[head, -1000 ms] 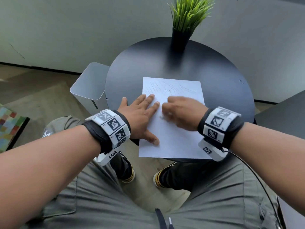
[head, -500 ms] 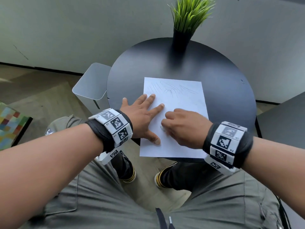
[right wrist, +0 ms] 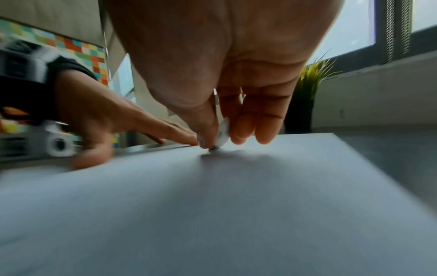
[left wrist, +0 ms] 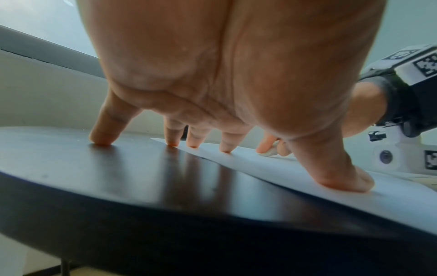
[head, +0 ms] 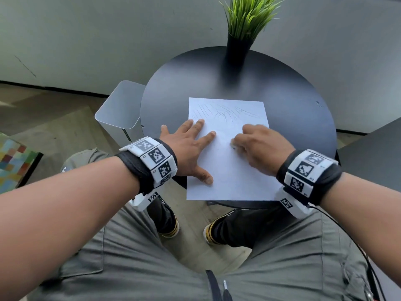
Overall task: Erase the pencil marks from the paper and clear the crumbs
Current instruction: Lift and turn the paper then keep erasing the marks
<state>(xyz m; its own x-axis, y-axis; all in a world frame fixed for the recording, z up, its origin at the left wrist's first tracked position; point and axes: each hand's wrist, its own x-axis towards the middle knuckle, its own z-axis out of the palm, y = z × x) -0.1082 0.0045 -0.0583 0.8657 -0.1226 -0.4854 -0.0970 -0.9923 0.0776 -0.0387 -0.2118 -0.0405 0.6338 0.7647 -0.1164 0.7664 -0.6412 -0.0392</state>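
A white sheet of paper (head: 234, 170) lies on the round black table (head: 293, 94), with faint pencil marks (head: 223, 112) along its far edge. My left hand (head: 186, 148) lies flat with fingers spread, pressing the sheet's left side; its little finger rests on the table (left wrist: 71, 168). My right hand (head: 258, 146) pinches a small white eraser (right wrist: 222, 135) between thumb and fingers, its tip touching the paper (right wrist: 212, 205) near the middle. The eraser (left wrist: 268, 152) also shows past my left fingers (left wrist: 225, 142). Crumbs are too small to make out.
A potted grass plant (head: 243, 29) in a black vase stands at the table's far edge. A pale grey bin (head: 118, 109) stands on the floor left of the table. A second dark surface (head: 373, 153) sits at right. My knees are under the near edge.
My right hand with the eraser moved toward me, then back away and to the right across the sheet. My left hand stayed pressing the paper.
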